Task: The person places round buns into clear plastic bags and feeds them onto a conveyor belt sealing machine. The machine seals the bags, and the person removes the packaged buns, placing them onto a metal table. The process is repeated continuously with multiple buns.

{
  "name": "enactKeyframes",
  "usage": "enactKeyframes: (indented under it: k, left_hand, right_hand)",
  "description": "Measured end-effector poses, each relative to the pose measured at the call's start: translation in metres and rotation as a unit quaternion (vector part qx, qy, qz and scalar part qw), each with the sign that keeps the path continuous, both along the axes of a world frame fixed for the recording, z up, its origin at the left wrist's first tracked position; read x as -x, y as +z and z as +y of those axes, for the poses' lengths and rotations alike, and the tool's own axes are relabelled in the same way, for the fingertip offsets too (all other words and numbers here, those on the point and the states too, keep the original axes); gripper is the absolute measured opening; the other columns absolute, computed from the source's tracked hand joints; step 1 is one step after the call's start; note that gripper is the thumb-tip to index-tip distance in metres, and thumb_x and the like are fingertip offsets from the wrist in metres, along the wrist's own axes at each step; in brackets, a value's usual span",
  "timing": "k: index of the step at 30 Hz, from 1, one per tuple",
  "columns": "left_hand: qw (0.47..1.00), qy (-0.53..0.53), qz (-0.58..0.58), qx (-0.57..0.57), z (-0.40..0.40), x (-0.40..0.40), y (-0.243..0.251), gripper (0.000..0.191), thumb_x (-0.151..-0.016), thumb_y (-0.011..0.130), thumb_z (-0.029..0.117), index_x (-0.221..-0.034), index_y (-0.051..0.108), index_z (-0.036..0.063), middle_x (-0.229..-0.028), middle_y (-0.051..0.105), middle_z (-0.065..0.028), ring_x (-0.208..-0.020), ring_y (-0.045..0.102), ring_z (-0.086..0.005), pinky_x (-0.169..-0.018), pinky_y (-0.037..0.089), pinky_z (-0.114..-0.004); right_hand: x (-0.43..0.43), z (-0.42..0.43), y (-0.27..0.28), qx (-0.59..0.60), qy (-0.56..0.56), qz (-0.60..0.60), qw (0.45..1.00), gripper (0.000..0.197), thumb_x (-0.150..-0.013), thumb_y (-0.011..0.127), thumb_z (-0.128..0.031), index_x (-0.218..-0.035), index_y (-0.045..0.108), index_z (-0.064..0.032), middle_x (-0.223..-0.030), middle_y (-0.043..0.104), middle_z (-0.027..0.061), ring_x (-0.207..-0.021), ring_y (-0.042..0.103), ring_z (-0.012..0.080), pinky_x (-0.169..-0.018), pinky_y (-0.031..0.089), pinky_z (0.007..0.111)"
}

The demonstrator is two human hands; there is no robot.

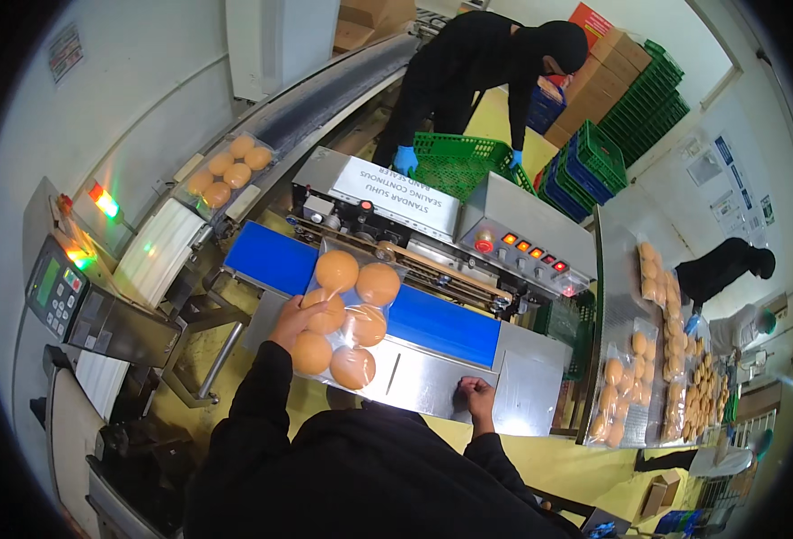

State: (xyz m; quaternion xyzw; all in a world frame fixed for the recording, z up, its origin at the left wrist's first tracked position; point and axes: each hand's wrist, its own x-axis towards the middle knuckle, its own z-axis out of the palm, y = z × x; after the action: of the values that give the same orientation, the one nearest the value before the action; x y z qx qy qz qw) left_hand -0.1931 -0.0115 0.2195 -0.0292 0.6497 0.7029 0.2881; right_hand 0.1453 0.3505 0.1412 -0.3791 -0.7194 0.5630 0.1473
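Observation:
A clear plastic bag of round buns point(363, 325) lies across the blue conveyor belt point(443, 325) and the steel shelf point(430, 381) of a continuous band sealer point(396, 202). Its upper edge is at the sealer's band. My left hand point(300, 320) holds the bag's left side, fingers over one bun. To the right, my right hand point(479, 399) rests with curled fingers at the front of the steel shelf; whether anything small is between them cannot be told.
Another bag of buns point(229, 172) sits on the conveyor at left, near a control display point(60, 290). Beyond the sealer, a person in blue gloves holds a green crate point(464, 158). Many bagged buns lie on the steel table point(612, 269) at right, with co-workers behind.

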Motion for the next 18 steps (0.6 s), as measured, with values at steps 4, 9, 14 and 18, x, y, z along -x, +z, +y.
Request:
enactKeyframes:
  k: [4, 9, 14, 18]
  left_hand:
    - [1.000, 0.001, -0.025, -0.004, -0.025, 0.010, 0.010, 0.044, -0.078, 0.079, 0.024, -0.109, 0.057, 0.0018, -0.099, 0.064, -0.0053, -0.085, 0.062, -0.0112, -0.066, 0.051, -0.026]
    - [0.998, 0.024, -0.030, -0.044, -0.062, 0.024, -0.033, 0.048, -0.079, 0.078, 0.023, -0.116, 0.056, 0.0028, -0.103, 0.064, -0.0046, -0.088, 0.063, -0.0114, -0.066, 0.052, -0.026]
    - [0.989, -0.001, -0.081, -0.122, -0.042, -0.011, 0.024, 0.050, -0.081, 0.076, 0.019, -0.122, 0.053, 0.0026, -0.107, 0.065, -0.0052, -0.091, 0.065, -0.0137, -0.071, 0.055, -0.030]
    - [0.982, 0.102, -0.035, -0.153, -0.041, -0.039, -0.010, 0.046, -0.080, 0.074, 0.013, -0.118, 0.053, -0.0007, -0.103, 0.065, -0.0100, -0.089, 0.066, -0.0189, -0.068, 0.056, -0.032]
  right_hand:
    - [-0.001, -0.008, 0.011, 0.044, -0.024, -0.003, 0.999, 0.010, -0.082, 0.062, 0.003, -0.092, 0.066, 0.0020, -0.079, 0.067, 0.0069, -0.070, 0.063, 0.0130, -0.068, 0.050, 0.025]
    - [0.005, -0.009, 0.018, 0.098, -0.017, 0.018, 0.995, 0.009, -0.085, 0.062, -0.001, -0.093, 0.065, 0.0019, -0.079, 0.067, 0.0075, -0.071, 0.064, 0.0155, -0.068, 0.051, 0.026]
    - [0.029, -0.030, 0.036, 0.163, -0.027, -0.017, 0.986, 0.011, -0.087, 0.063, -0.004, -0.096, 0.065, 0.0024, -0.083, 0.068, 0.0081, -0.074, 0.065, 0.0168, -0.071, 0.051, 0.028]
    - [0.079, -0.053, 0.043, 0.169, 0.076, -0.025, 0.982, 0.014, -0.090, 0.061, -0.008, -0.099, 0.064, 0.0015, -0.085, 0.068, 0.0086, -0.076, 0.065, 0.0166, -0.074, 0.050, 0.028]
